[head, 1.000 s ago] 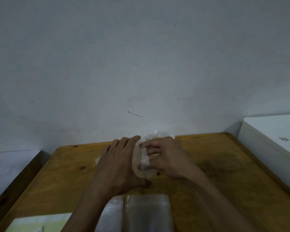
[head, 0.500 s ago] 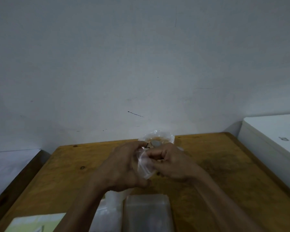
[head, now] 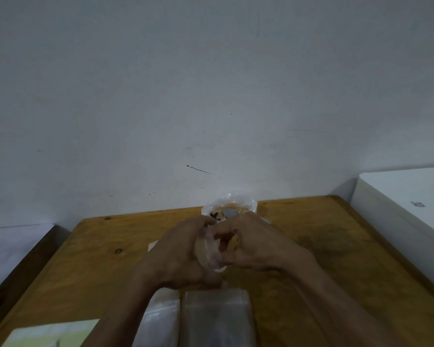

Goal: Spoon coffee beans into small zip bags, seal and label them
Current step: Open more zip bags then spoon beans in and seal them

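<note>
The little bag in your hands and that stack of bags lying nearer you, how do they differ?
The small zip bag is held up off the table, pinched between left hand and right hand; the stack of bags lies flat, untouched. The held one is bowed; the stack is flat. Both are clear plastic.

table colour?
Yellow-brown wood with dark knots, table, head view.

The knotty honey-brown wooden tabletop (head: 85, 271) carries a clear plastic stack of zip bags (head: 216, 319) at its near edge. At the far edge, a clear plastic-lined container (head: 229, 207) shows dark brown specks, probably coffee beans, and a pale yellow-green paper sheet (head: 48, 333) lies at the near left corner.
</note>
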A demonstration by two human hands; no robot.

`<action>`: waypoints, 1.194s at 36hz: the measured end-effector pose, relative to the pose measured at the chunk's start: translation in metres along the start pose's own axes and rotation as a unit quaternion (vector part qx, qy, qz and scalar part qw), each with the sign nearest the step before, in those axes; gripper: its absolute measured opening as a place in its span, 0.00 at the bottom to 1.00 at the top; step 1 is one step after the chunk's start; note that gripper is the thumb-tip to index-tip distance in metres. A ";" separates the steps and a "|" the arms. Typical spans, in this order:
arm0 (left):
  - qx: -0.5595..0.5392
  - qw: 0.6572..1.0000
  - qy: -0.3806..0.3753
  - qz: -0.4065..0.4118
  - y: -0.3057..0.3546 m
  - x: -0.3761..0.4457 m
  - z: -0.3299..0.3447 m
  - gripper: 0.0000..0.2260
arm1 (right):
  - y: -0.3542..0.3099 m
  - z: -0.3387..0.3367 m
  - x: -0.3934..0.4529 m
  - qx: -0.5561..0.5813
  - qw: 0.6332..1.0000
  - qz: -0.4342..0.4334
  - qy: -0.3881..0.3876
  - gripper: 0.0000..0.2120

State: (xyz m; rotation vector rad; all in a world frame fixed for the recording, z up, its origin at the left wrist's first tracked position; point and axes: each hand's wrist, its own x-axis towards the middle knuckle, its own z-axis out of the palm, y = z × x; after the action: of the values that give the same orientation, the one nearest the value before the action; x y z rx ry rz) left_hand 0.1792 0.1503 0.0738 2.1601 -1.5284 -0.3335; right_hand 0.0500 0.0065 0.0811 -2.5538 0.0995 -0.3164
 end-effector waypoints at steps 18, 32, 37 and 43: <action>0.009 0.994 0.067 -0.091 -0.038 0.044 0.001 0.41 | 0.093 0.007 0.002 0.052 0.899 0.407 0.156 0.30; -0.016 0.988 -0.023 -0.151 -0.048 0.094 0.015 0.37 | 0.097 0.024 0.025 0.170 0.874 0.255 0.377 0.06; -0.006 0.986 0.000 -0.166 -0.052 0.089 0.024 0.46 | 0.103 0.023 0.013 -0.069 0.921 0.094 0.371 0.06; -0.022 0.986 0.012 -0.167 -0.051 0.082 0.030 0.47 | 0.098 0.030 0.006 -0.103 0.920 0.084 0.368 0.09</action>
State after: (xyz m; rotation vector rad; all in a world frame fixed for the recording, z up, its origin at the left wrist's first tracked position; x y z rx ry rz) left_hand 0.2367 0.0802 0.0279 2.3734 -1.1301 -0.4459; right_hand 0.0628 -0.0608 0.0047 -2.4592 0.6573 -1.2358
